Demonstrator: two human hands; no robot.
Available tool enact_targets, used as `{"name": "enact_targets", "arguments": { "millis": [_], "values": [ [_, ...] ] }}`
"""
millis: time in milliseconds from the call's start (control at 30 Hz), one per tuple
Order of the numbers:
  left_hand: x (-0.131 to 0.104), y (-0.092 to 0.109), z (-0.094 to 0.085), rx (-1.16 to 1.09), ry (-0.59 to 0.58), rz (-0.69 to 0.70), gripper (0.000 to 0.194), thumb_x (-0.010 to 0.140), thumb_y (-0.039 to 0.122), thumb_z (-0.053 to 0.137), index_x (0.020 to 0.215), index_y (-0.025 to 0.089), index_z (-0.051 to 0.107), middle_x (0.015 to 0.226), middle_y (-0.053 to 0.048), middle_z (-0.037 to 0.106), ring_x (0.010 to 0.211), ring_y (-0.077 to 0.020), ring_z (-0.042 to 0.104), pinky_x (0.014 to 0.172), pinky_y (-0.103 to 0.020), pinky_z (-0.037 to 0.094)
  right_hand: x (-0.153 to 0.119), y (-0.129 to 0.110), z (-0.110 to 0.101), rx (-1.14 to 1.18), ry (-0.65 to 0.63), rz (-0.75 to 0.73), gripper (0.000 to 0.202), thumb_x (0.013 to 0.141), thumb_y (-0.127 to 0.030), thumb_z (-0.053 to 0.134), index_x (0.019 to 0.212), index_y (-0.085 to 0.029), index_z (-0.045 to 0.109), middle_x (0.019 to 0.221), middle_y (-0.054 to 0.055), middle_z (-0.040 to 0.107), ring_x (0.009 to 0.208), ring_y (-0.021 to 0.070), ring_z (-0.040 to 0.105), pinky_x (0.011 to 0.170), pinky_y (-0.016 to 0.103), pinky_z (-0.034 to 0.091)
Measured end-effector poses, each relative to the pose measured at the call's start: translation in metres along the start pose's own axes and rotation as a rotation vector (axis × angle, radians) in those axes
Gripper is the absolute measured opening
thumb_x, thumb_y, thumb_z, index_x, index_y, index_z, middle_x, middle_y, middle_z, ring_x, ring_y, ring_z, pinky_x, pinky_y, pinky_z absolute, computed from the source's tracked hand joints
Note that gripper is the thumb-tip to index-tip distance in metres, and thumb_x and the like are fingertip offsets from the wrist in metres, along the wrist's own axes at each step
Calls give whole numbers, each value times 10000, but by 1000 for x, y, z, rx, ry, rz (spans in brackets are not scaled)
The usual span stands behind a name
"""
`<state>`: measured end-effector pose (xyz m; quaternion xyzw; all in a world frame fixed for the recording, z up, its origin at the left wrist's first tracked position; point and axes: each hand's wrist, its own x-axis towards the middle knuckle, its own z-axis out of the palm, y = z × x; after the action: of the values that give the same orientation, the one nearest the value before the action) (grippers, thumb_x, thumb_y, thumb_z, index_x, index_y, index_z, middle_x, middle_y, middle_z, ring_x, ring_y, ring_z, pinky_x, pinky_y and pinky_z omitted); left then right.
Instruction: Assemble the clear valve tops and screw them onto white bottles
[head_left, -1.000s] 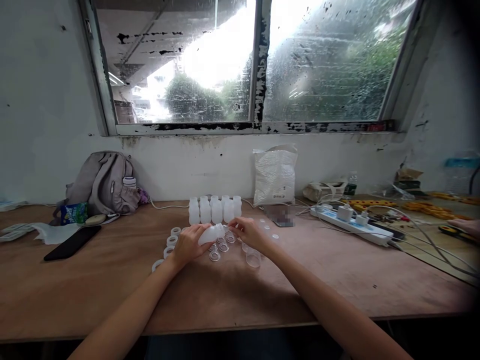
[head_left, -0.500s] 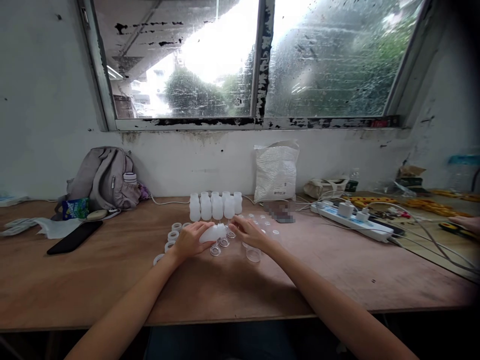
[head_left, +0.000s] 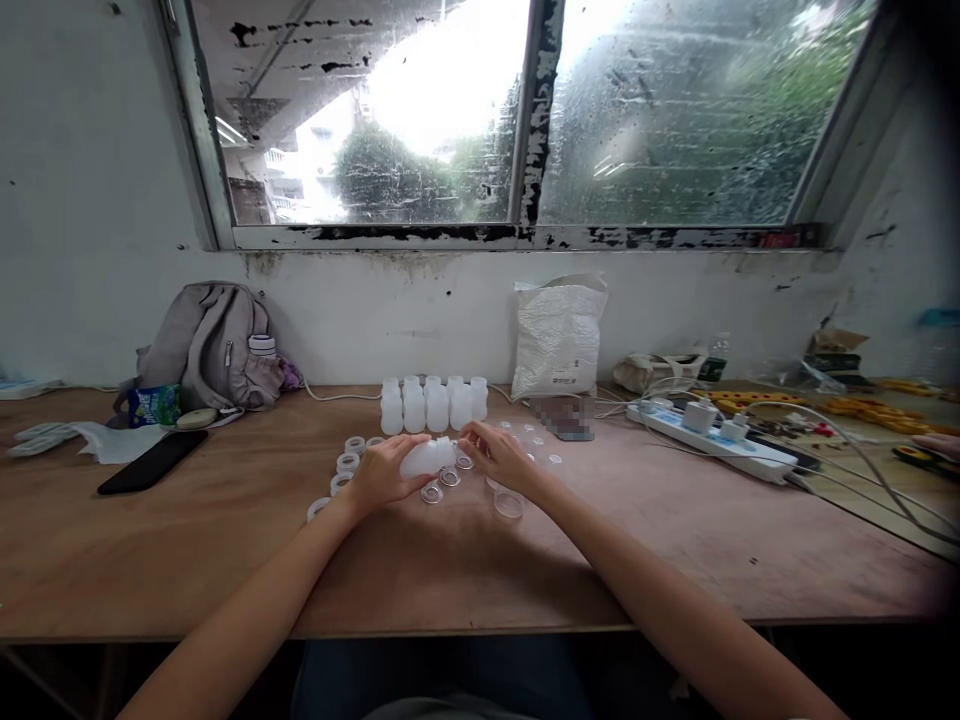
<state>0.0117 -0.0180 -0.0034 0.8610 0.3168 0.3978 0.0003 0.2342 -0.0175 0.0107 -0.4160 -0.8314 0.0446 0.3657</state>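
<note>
I judge one bottle (head_left: 421,459) mid-work, tipped sideways in front of the bottle row (head_left: 434,406); white rings (head_left: 347,463) front-left of the row and discs (head_left: 555,460) front-right lie loose, seemingly left to do. My left hand (head_left: 381,476) grips the bottle; my right (head_left: 495,456) is half-curled at its mouth, holding what I cannot tell

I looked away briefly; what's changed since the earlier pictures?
Against the table, the left hand and right hand have come slightly lower in the picture; the white bottle now hides some clear rings, and more small discs show beyond the right hand. No grip visibly changed: left around the bottle, right at its neck. The standing bottles and black phone stayed put.
</note>
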Motion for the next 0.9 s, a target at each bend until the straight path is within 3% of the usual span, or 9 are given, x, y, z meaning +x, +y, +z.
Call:
{"name": "enact_targets", "arguments": {
  "millis": [100, 300, 367, 500, 533, 633, 700, 800, 900],
  "values": [
    [3, 11, -2, -396, -92, -186, 421, 692, 425, 617, 1041, 211, 520, 934, -31, 636, 834, -191, 600, 735, -298, 468, 0, -12, -7, 363, -14, 13, 331, 811, -425, 483, 1047, -194, 492, 859, 38, 585, 706, 138, 548, 612, 234, 406],
    [2, 34, 3, -1172, -347, -493, 496, 752, 536, 462, 1053, 142, 480, 795, -83, 621, 535, -130, 564, 498, -252, 448, -3, -43, -6, 861, -46, 100, 381, 787, -432, 522, 1072, -179, 512, 893, 48, 595, 783, 168, 566, 657, 268, 448],
    [4, 38, 5, -1177, -319, -531, 482, 724, 515, 521, 1031, 146, 487, 768, -63, 609, 531, -121, 549, 496, -250, 445, -3, -47, -2, 839, 28, 134, 320, 800, -418, 512, 998, -171, 558, 834, 39, 599, 735, 159, 560, 626, 258, 440],
    [11, 43, 4, -867, -84, -608, 460, 578, 326, 721, 957, 162, 518, 746, -8, 579, 593, -118, 545, 520, -224, 442, 3, -48, -2, 726, 146, 163, 244, 777, -392, 551, 869, -175, 615, 811, 30, 611, 734, 154, 550, 624, 245, 426],
    [12, 45, 4, -861, -107, -624, 428, 580, 307, 715, 933, 151, 529, 728, -8, 576, 586, -117, 541, 517, -225, 441, 5, -48, -4, 762, 134, 175, 248, 766, -388, 564, 892, -181, 613, 838, 33, 620, 747, 156, 555, 627, 244, 431],
    [12, 53, 3, -1030, -397, -607, 281, 670, 277, 605, 895, 120, 547, 687, -27, 576, 556, -123, 545, 517, -251, 450, 11, -54, -8, 973, -36, 254, 344, 730, -379, 600, 1027, -206, 572, 927, 44, 637, 673, 137, 572, 546, 229, 440],
    [10, 56, 5, -1071, -485, -570, 236, 677, 239, 567, 881, 122, 547, 699, -29, 577, 573, -126, 551, 538, -261, 457, 16, -60, -7, 1072, -123, 307, 317, 708, -359, 620, 974, -188, 595, 873, 48, 655, 584, 116, 562, 482, 213, 422],
    [13, 54, 9, -977, -414, -564, 208, 636, 198, 597, 827, 134, 548, 684, -10, 569, 584, -120, 541, 545, -251, 447, 23, -64, 0, 1148, 8, 342, 182, 648, -294, 659, 747, -147, 621, 627, 13, 631, 535, 106, 550, 477, 199, 414],
    [21, 46, 14, -820, -310, -568, 191, 611, 202, 624, 774, 137, 548, 654, 1, 563, 572, -121, 527, 520, -242, 426, 32, -64, 5, 1160, 164, 364, 147, 602, -251, 662, 689, -149, 602, 500, -28, 566, 476, 95, 523, 443, 188, 389]
  ]
}}
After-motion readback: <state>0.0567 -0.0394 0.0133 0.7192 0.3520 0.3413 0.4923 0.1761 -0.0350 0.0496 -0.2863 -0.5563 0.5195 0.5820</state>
